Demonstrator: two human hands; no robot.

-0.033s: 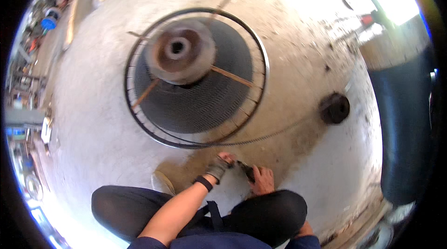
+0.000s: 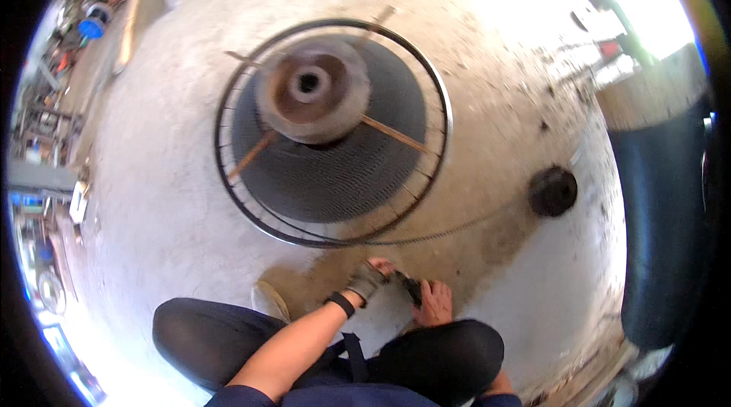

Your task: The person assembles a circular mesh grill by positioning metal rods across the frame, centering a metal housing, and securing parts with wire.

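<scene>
My left hand [image 2: 371, 279], in a grey fingerless glove with a black band at the wrist, has its fingers pinched closed. What they hold is too small and blurred to make out. Close beside it, my right hand [image 2: 434, 303] is closed around a short dark hand tool [image 2: 412, 286]; its kind cannot be told. The tool's front end points at my left fingertips. Just beyond both hands lies a large wheel-like reel: a metal rim [image 2: 448, 114], a dark ribbed coil [image 2: 327, 186] inside it, and a rusty round hub [image 2: 346, 95] on top.
A ribbed strand [image 2: 457, 229] runs from the rim to a dark cylindrical block [image 2: 553, 191] on the right. A big dark cylinder [image 2: 659, 232] stands at the far right. Clutter and a blue spool [image 2: 91, 28] line the left. A shoe [image 2: 269, 301] is by my left knee.
The reel and block appear slightly lower and farther right in the picture, as my view has shifted. My hands stay close together, with the tool still in my right hand.
</scene>
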